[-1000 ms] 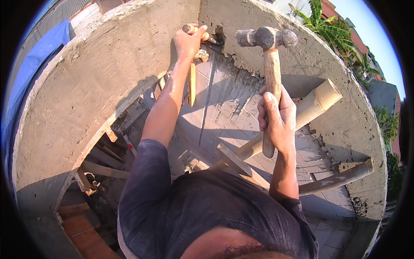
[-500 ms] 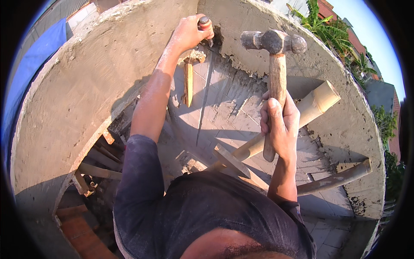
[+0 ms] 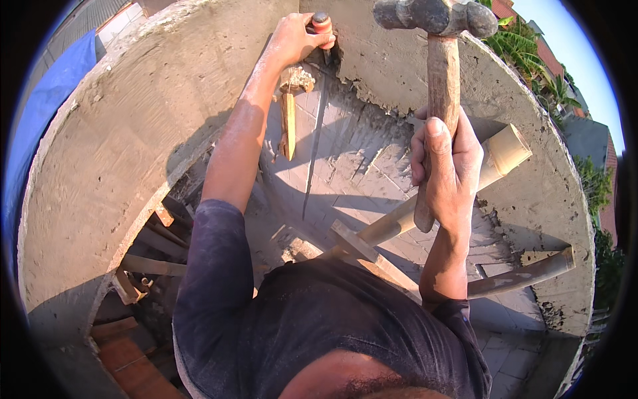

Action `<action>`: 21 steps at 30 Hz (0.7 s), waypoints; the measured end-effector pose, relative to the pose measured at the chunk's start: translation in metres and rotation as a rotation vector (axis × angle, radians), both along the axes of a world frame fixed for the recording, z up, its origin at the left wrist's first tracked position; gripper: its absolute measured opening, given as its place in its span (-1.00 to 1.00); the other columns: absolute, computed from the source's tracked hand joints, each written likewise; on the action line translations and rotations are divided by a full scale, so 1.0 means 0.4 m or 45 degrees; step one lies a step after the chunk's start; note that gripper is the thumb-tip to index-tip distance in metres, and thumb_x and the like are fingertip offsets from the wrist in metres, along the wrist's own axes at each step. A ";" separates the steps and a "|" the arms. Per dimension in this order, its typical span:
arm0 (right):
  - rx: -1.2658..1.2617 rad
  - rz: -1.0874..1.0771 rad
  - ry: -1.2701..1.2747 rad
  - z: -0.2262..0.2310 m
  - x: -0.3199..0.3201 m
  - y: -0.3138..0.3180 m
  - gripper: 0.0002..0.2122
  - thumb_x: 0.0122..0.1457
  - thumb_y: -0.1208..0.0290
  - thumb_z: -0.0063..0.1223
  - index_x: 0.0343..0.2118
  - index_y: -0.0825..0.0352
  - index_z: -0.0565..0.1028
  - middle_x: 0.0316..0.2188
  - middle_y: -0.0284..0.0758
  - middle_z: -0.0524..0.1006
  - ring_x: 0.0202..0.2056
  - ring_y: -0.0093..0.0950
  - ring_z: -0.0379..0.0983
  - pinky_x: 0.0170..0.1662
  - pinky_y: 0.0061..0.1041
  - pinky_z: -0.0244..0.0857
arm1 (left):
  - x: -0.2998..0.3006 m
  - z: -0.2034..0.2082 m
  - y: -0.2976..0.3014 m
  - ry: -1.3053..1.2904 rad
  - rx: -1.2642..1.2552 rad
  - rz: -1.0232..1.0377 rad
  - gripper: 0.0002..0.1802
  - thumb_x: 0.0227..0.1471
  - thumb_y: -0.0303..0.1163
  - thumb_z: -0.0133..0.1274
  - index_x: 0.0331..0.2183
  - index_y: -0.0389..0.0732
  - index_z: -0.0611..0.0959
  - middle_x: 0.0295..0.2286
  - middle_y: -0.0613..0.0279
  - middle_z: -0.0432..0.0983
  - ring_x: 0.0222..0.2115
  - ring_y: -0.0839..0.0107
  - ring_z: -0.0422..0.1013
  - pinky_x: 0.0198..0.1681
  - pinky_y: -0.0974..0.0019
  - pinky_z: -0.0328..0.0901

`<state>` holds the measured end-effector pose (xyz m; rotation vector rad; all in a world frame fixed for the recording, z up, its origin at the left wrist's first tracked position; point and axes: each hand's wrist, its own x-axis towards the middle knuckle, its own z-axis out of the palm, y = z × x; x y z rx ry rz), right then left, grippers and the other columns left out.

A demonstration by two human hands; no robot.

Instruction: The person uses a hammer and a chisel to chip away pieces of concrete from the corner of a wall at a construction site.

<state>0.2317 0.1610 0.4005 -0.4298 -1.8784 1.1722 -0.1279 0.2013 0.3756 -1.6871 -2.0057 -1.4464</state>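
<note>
My left hand [image 3: 296,40], arm stretched far out, is closed around a chisel [image 3: 322,26] with a reddish handle and a worn metal butt. Its blade points down at the broken corner where the cement wall [image 3: 379,60] has a dark, ragged hole; my hand partly hides the tip. My right hand [image 3: 450,173] grips a ball-peen hammer [image 3: 444,83] by its wooden handle, the steel head up and apart from the chisel. Below my left wrist, a split piece of wood [image 3: 288,126] stands out beside a rough lump of mortar [image 3: 297,78].
A thick bamboo pole [image 3: 505,156] slants behind my right hand, with another pole [image 3: 525,276] lower right. Wooden boards [image 3: 362,246] cross near my chest. A curved cement wall [image 3: 126,133] surrounds me; at lower left is an opening with timber and a reddish-brown board [image 3: 136,362].
My right hand has lifted the hammer higher and a little to the right, so its head is nearer the top edge. My left hand keeps the chisel at the corner, shifted only slightly.
</note>
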 end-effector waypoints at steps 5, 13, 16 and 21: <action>0.442 -0.084 0.231 0.118 -0.092 0.013 -0.65 0.46 0.13 -0.07 -0.09 0.41 0.46 -0.59 -0.47 0.39 -0.69 -0.76 0.22 -0.64 -0.74 0.09 | -0.006 -0.009 0.021 0.225 0.063 0.085 -0.62 -0.05 -0.14 0.37 -0.27 -0.22 0.74 -0.40 0.08 0.69 -0.35 0.30 0.59 -0.14 0.20 0.42; 0.968 -0.346 -0.774 0.099 -0.219 0.152 -0.62 0.40 0.12 -0.04 -0.29 0.46 0.40 -0.44 0.15 0.56 -0.24 0.21 0.51 -0.18 0.05 0.36 | 0.053 -0.022 0.032 0.085 -0.064 0.099 -0.51 -0.09 -0.04 0.40 -0.23 -0.22 0.76 -0.33 0.06 0.70 -0.29 0.20 0.62 -0.11 0.19 0.44; 0.798 -0.296 -0.470 0.149 -0.195 0.044 -0.65 0.40 0.15 -0.03 -0.24 0.45 0.42 -0.47 0.14 0.55 -0.28 0.18 0.53 -0.21 -0.02 0.37 | 0.017 -0.046 0.044 0.119 0.136 0.117 -0.47 -0.11 0.00 0.42 -0.16 -0.16 0.76 -0.20 0.07 0.69 -0.22 0.13 0.62 -0.08 0.12 0.47; 0.875 -0.404 -0.218 0.115 -0.242 0.060 -0.65 0.39 0.16 -0.02 -0.13 0.45 0.42 -0.41 0.14 0.58 -0.28 0.18 0.53 -0.26 0.00 0.39 | 0.028 -0.035 0.017 0.058 0.109 0.066 -0.52 -0.10 -0.03 0.42 -0.22 -0.17 0.77 -0.24 0.06 0.70 -0.21 0.14 0.62 -0.10 0.12 0.47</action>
